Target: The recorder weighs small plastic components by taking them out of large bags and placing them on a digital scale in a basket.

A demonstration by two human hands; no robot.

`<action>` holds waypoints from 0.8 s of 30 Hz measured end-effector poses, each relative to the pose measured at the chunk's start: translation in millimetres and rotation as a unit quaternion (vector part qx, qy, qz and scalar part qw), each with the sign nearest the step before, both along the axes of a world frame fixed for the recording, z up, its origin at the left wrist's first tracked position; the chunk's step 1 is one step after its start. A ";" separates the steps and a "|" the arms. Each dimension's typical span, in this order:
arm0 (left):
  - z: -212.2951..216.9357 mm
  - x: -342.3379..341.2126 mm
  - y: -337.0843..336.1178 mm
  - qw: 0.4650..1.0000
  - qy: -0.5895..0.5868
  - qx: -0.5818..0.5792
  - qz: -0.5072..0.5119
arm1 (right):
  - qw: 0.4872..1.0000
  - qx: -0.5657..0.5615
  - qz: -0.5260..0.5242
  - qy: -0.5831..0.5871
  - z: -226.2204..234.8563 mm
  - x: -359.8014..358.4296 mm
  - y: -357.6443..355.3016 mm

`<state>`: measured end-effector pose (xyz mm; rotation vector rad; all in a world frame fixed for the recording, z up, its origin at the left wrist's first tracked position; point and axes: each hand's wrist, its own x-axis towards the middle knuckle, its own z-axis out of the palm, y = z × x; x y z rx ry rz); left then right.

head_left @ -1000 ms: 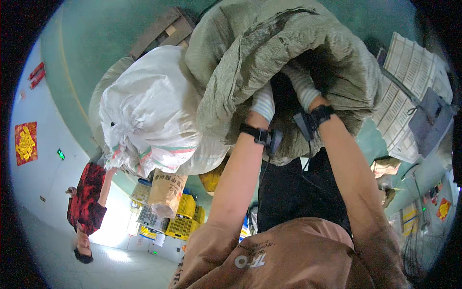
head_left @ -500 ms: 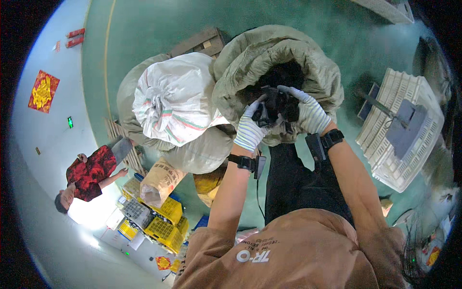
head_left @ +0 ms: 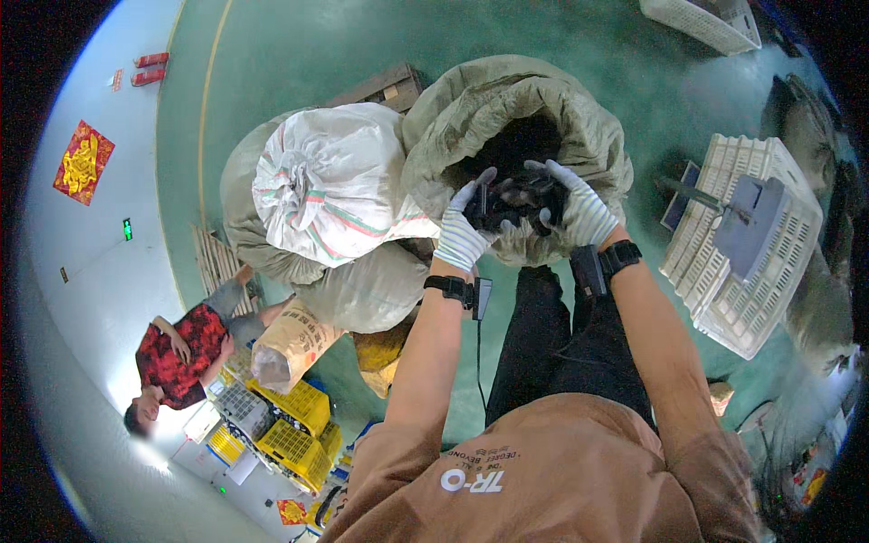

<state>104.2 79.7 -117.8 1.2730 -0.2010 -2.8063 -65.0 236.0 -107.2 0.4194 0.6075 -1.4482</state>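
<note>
An open grey-green woven sack [head_left: 593, 122] with a rolled-down rim stands in front of me, dark inside. Over its near rim my two hands, in striped gloves with grey fingertips, cup a heap of small black parts [head_left: 518, 201] between them. My left hand [head_left: 463, 231] curls round the heap's left side, thumb and fingers partly sunk among the parts. From the right, my right hand [head_left: 584, 210] holds the other side, its fingers bent inward. The exact kind of the black parts is too dark to make out.
Left of the open sack sits a tied white sack [head_left: 335, 181] on other full sacks. A white plastic crate [head_left: 760, 262] with a grey device on it is at the right. A person in a red shirt [head_left: 186, 353] is at the left, near yellow crates [head_left: 294, 452].
The dark clump between my hands has spread into a wider heap of separate parts, and my hands sit slightly farther apart. The person at the left has shifted nearer the crates.
</note>
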 end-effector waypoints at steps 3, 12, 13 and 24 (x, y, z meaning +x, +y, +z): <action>3.9 4.9 -4.7 0.995 0.058 -0.037 -0.077 | 0.998 -0.003 0.017 0.052 20.4 10.6 1.8; 29.7 -1.6 -11.9 0.971 0.194 0.007 -0.137 | 0.995 -0.070 -0.045 -0.046 53.6 29.6 25.4; 35.7 -0.5 -11.8 0.976 0.182 -0.010 -0.123 | 0.994 -0.075 -0.056 -0.052 58.9 31.7 26.5; 71.3 18.5 -22.6 0.964 0.249 0.017 -0.091 | 0.976 -0.133 -0.169 -0.035 115.0 46.5 24.4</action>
